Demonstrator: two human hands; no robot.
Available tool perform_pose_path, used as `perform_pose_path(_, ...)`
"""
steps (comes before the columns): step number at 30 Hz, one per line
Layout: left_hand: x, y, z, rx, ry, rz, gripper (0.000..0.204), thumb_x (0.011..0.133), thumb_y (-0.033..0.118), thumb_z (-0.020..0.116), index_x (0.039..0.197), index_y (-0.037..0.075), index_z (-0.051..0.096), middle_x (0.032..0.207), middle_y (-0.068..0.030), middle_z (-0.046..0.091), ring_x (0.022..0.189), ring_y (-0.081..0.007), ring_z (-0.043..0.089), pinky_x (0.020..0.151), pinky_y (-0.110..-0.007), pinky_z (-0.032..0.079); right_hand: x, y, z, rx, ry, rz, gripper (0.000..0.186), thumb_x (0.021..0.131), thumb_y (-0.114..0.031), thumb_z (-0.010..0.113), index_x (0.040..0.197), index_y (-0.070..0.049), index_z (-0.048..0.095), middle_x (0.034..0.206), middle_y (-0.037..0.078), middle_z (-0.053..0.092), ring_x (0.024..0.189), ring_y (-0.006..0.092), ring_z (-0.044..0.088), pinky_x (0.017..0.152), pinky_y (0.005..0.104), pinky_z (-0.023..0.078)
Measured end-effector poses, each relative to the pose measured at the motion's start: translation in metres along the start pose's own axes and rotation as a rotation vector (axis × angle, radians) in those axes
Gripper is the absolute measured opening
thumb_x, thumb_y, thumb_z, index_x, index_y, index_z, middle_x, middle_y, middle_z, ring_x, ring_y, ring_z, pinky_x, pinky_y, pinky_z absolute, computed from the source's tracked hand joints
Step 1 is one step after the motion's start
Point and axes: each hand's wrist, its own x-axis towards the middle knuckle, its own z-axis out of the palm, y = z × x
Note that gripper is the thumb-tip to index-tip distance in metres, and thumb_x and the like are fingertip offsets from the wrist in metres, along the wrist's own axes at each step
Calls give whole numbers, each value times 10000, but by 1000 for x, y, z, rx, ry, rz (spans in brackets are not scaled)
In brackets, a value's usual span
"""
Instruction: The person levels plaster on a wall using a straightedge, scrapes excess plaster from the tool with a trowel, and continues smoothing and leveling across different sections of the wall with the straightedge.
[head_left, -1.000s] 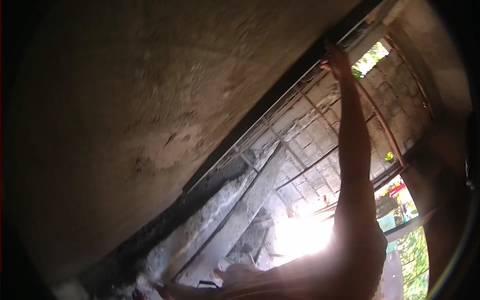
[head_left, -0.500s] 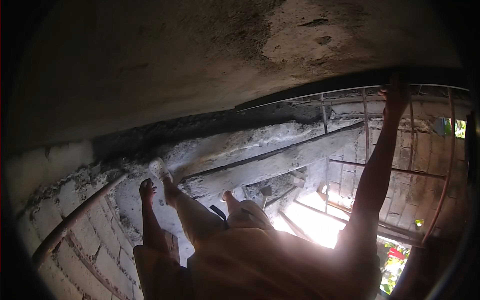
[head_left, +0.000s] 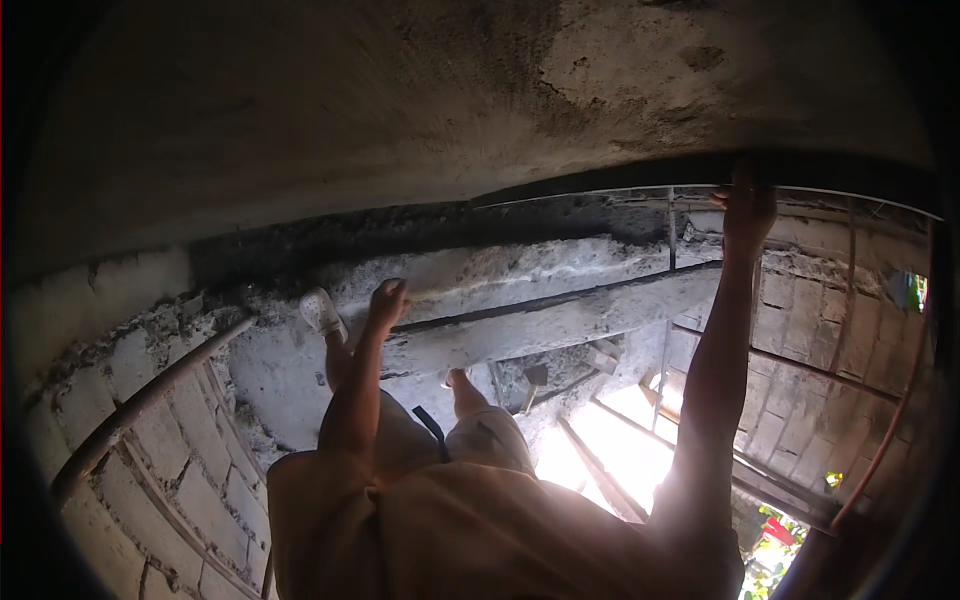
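Overhead on the right, my right hand [head_left: 748,215] is raised with its fingers wrapped round the lower edge of a long dark straight bar [head_left: 850,178]. The bar has a thin pale edge and lies along the rough plastered surface [head_left: 400,120]; part of it behind my hand is hidden. My left hand [head_left: 388,303] hangs in front of my body, its fingers curled in, with nothing seen in them. It is above a whitish concrete beam [head_left: 560,318] and apart from it.
A thick rusty pole [head_left: 150,405] slants beside a block wall [head_left: 190,440] at left. Thin metal bars [head_left: 790,362] form a frame at right. My foot in a white clog [head_left: 320,311] stands on the ledge. A trowel-like tool [head_left: 535,380] is lower down, near a bright opening [head_left: 620,455].
My left hand has risen and moved right, toward the middle. My right hand has shifted left along the bar and slightly lower. The view has turned a little.
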Motion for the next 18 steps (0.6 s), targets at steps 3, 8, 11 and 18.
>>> perform_pose_path(3,9,35,93,-125,-188,-60,437,876,379,567,1142,33,539,911,-95,618,719,-152,627,577,-283,498,-2,19,-2,-96,-105,-7,234,862,-166,614,959,34,542,710,99,609,554,127,615,493,267,541)
perform_pose_path(8,18,85,241,-766,-494,-318,644,907,483,460,1352,53,281,1134,-207,554,939,-308,606,845,-429,477,-3,-7,-49,13,-31,-91,221,854,-158,627,993,0,558,741,82,634,558,124,614,494,260,530)
perform_pose_path(11,22,115,316,-1278,-602,-437,759,903,494,457,1407,57,95,1267,-292,433,1087,-411,512,946,-479,409,24,-8,-77,16,-63,-88,235,844,-144,638,1023,-12,564,813,73,637,566,123,608,520,267,536)
perform_pose_path(18,96,144,360,-1785,-700,-371,445,940,414,418,1189,48,376,1080,-183,542,929,-320,571,726,-401,522,57,25,-53,-11,-140,-100,257,870,-155,591,1085,-15,607,936,94,647,594,137,612,544,284,530)
